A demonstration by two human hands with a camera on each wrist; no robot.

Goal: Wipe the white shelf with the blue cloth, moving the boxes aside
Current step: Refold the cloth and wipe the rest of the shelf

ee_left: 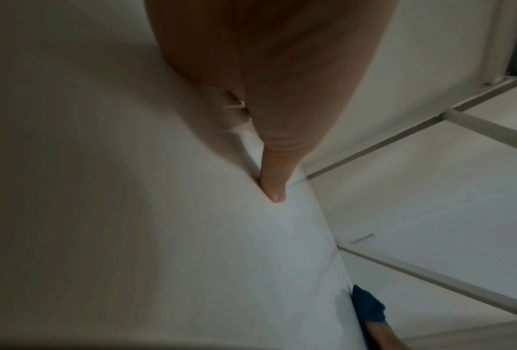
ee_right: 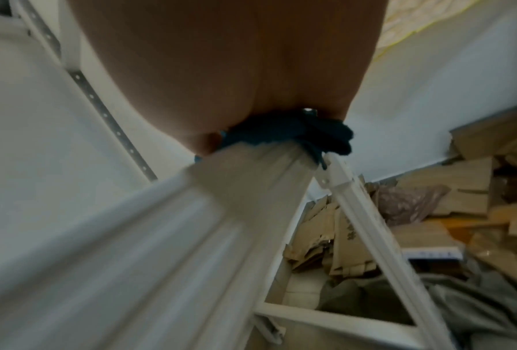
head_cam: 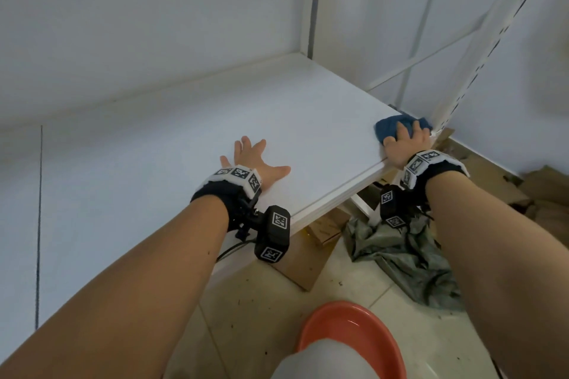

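The white shelf (head_cam: pixel 246 108) lies bare in front of me, with no boxes on its top in any view. My left hand (head_cam: pixel 255 157) rests flat on it near the front edge, fingers spread and holding nothing. In the left wrist view its thumb (ee_left: pixel 275 184) touches the shelf (ee_left: pixel 191 236). My right hand (head_cam: pixel 406 141) presses the crumpled blue cloth (head_cam: pixel 388 128) onto the shelf's front right corner with straight fingers. The right wrist view shows the cloth (ee_right: pixel 296 135) bunched under the palm (ee_right: pixel 236 83) and hanging over the shelf edge (ee_right: pixel 161 225). The cloth (ee_left: pixel 367 305) also shows far off in the left wrist view.
A white perforated upright (head_cam: pixel 480 64) rises right beside the cloth. White walls close in the back and right. Below the shelf lie flattened cardboard (head_cam: pixel 308 261), a grey-green sheet (head_cam: pixel 400 258) and an orange basin (head_cam: pixel 348 335). More cardboard (ee_right: pixel 430 189) is piled along the right wall.
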